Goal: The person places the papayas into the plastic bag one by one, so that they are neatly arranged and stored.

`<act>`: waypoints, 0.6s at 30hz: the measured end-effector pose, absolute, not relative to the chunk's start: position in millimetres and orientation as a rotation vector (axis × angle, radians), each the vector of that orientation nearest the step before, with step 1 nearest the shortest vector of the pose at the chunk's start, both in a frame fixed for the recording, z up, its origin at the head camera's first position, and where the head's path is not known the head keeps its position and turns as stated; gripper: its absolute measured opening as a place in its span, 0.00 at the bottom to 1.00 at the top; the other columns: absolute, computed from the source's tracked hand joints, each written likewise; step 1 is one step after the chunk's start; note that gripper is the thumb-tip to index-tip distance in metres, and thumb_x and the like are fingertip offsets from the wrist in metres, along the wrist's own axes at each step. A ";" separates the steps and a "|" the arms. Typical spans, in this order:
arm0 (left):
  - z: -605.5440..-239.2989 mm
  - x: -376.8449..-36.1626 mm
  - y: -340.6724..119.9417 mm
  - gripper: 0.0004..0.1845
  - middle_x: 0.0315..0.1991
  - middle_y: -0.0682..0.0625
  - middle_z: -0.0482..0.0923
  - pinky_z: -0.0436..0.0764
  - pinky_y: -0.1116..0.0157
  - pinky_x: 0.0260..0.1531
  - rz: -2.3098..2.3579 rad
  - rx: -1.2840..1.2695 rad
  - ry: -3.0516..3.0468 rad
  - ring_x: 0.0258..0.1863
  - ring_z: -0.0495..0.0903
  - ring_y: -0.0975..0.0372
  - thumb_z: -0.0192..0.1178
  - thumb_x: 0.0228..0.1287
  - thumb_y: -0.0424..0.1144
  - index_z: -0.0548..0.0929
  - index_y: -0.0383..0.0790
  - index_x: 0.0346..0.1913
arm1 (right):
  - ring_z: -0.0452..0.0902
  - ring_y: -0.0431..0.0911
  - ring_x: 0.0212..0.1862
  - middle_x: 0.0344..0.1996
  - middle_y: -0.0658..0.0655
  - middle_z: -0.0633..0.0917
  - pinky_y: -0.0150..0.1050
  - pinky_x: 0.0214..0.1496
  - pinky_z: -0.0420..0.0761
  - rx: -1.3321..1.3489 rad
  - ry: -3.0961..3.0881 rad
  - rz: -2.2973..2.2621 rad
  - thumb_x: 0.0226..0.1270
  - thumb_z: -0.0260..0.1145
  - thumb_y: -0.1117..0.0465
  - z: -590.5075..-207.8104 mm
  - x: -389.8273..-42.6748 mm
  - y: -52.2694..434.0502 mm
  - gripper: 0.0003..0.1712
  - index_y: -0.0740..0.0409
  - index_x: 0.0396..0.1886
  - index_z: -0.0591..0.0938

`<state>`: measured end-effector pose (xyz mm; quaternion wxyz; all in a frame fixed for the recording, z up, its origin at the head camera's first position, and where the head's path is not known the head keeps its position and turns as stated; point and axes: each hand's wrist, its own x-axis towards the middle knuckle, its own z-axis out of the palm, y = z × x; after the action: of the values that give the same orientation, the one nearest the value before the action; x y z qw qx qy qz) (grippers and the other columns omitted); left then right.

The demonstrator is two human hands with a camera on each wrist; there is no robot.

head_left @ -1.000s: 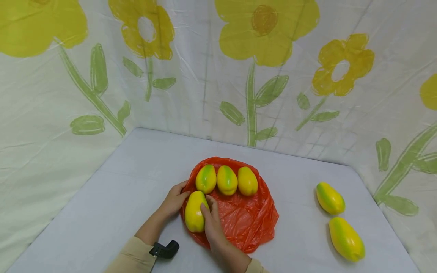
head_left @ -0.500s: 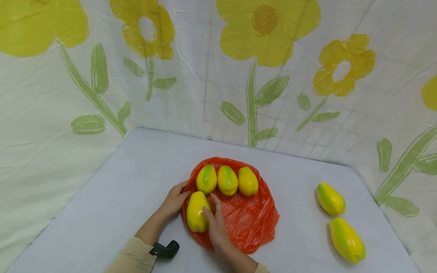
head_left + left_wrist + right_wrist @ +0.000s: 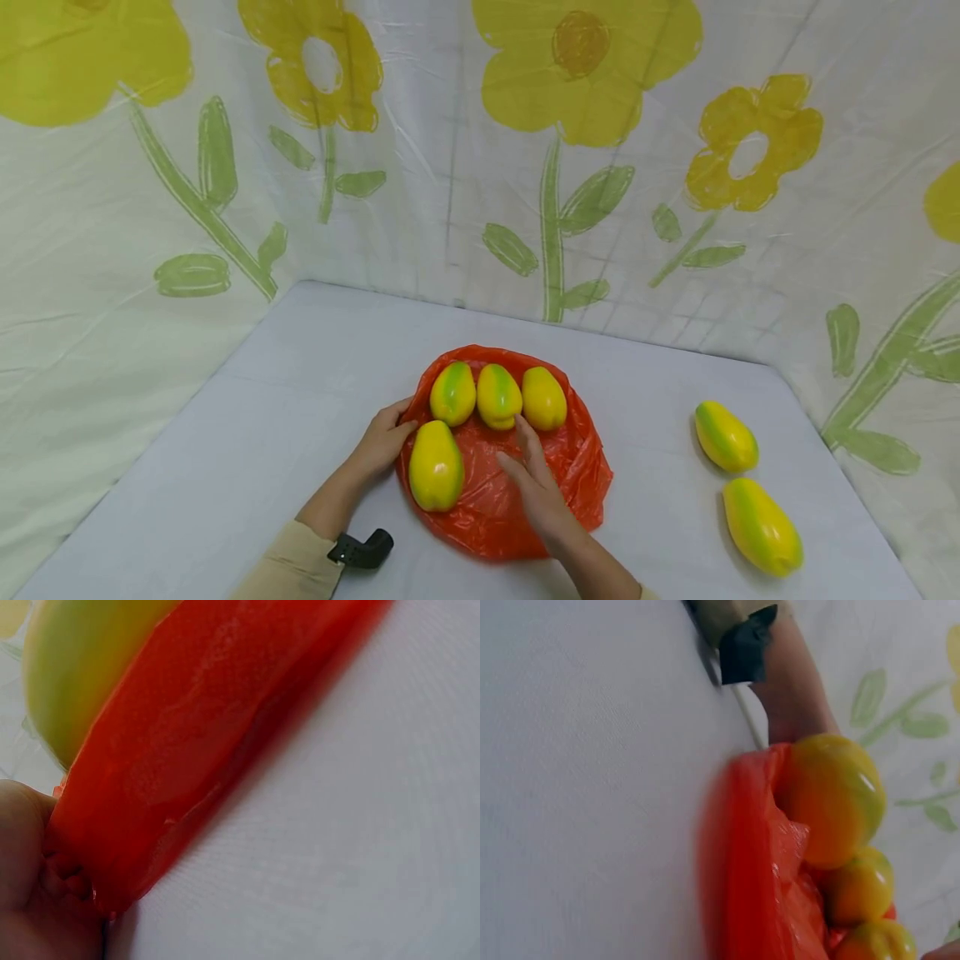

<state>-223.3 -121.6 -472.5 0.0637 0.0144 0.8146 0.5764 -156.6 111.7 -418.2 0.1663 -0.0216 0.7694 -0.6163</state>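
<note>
A red plastic bag [image 3: 517, 483] lies spread on the table with its mouth up. My left hand [image 3: 380, 440] grips its left rim; in the left wrist view the bag's edge [image 3: 150, 787] runs up from between thumb and fingers. Inside the bag, a yellow papaya [image 3: 436, 467] rests at the near left. Behind it three more form a row: a left papaya [image 3: 453, 393], a middle papaya [image 3: 498, 395] and a right papaya [image 3: 544, 400]. My right hand [image 3: 542, 496] is over the bag with nothing in it, thumb and fingers spread, fingertips near the row.
To the right of the bag, two loose papayas lie on the white table [image 3: 660, 500]: a far papaya [image 3: 726, 436] and a near papaya [image 3: 762, 527]. A cloth with printed flowers [image 3: 420, 242] hangs behind the table. A black strap device [image 3: 362, 550] is on my left wrist.
My right hand has let go of the near-left papaya and moved right across the bag. That papaya stays inside, slightly further right than before. The left hand has not moved.
</note>
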 end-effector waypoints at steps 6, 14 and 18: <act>-472.0 -223.2 -121.2 0.24 0.65 0.39 0.67 0.68 0.50 0.62 1.759 0.045 2.440 0.63 0.69 0.49 0.45 0.67 0.31 0.65 0.33 0.66 | 0.40 0.65 0.73 0.75 0.53 0.45 0.68 0.67 0.53 -0.176 2.266 -1.681 0.68 0.51 0.44 -406.6 -150.7 137.5 0.38 0.40 0.74 0.49; -472.6 -222.9 -121.7 0.24 0.64 0.39 0.67 0.68 0.50 0.62 1.745 0.050 2.449 0.62 0.69 0.49 0.44 0.67 0.31 0.65 0.32 0.66 | 0.38 0.65 0.73 0.75 0.54 0.41 0.69 0.67 0.48 -0.149 2.366 -1.634 0.70 0.50 0.47 -396.3 -144.1 177.5 0.37 0.42 0.74 0.47; -471.8 -222.8 -122.1 0.24 0.65 0.39 0.67 0.67 0.50 0.63 1.740 0.041 2.455 0.63 0.68 0.49 0.44 0.67 0.31 0.64 0.32 0.66 | 0.31 0.64 0.73 0.75 0.56 0.35 0.71 0.66 0.43 -0.118 2.423 -1.553 0.70 0.50 0.47 -388.4 -142.1 199.0 0.37 0.40 0.74 0.46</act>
<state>-222.8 -122.1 -471.8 0.0658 0.0137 0.8140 0.5769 -142.1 199.0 -388.4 0.1302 -0.0404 0.8341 -0.5345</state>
